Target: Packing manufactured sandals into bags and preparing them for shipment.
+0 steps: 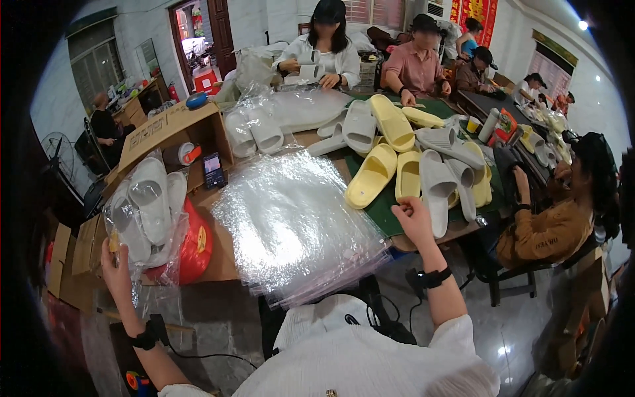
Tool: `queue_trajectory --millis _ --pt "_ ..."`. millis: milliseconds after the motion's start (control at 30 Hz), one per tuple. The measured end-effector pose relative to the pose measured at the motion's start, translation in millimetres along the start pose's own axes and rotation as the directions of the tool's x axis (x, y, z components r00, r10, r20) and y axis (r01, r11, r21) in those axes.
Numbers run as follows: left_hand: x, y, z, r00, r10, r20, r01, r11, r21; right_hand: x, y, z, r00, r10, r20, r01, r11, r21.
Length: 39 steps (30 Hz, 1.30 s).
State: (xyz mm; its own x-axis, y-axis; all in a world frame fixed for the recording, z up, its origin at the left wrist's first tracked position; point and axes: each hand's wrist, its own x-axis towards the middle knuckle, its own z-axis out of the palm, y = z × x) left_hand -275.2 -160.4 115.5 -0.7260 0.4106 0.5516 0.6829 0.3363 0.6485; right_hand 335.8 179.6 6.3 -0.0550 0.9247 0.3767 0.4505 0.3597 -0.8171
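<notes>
My left hand point(116, 263) is raised at the left and grips the edge of a clear plastic bag point(147, 212) stuffed with white slippers. My right hand point(413, 219) is loosely curled at the table's front edge, just below a grey slipper point(436, 185) and beside a yellow slipper point(371, 175); it holds nothing that I can see. A thick stack of clear plastic bags point(291, 225) lies on the table between my hands. More yellow and grey slippers are heaped on the green mat point(383, 208) beyond.
An open cardboard box point(173, 129) stands at the back left with a phone point(213, 170) leaning on it. A red bag point(197, 245) sits under the filled bag. Other people sit around the table; one in a brown top point(549, 228) sits at the right.
</notes>
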Motion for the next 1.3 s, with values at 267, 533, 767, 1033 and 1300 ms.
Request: queue_trajectory --millis 267,533,767,1033,1300 --pt "-15.2 9.9 -9.0 0.997 0.071 -0.028 -0.072 0.997 -0.031 67.9 33.0 75.1 0.952 0.277 0.129 -0.267 0.959 -0.093" --pt "-74.0 77.9 -20.1 0.899 0.429 -0.084 -0.362 0.837 0.41 98.1 52.1 120.2 0.938 0.298 -0.177 -0.346 0.839 -0.42" --pt "-149.2 167.5 0.2 0.753 0.625 0.204 -0.643 0.765 0.031 120.8 61.1 108.2 0.905 0.401 -0.142 -0.422 0.802 -0.422" --pt "-195.5 162.0 112.7 0.552 0.657 0.513 -0.525 0.752 -0.398 121.0 5.8 96.4 0.966 0.028 -0.258 -0.071 0.984 -0.161" --pt "-211.8 145.0 187.7 0.497 0.666 0.556 -0.564 0.735 -0.377 101.8 -107.5 34.6 0.927 -0.278 -0.254 0.213 0.943 -0.256"
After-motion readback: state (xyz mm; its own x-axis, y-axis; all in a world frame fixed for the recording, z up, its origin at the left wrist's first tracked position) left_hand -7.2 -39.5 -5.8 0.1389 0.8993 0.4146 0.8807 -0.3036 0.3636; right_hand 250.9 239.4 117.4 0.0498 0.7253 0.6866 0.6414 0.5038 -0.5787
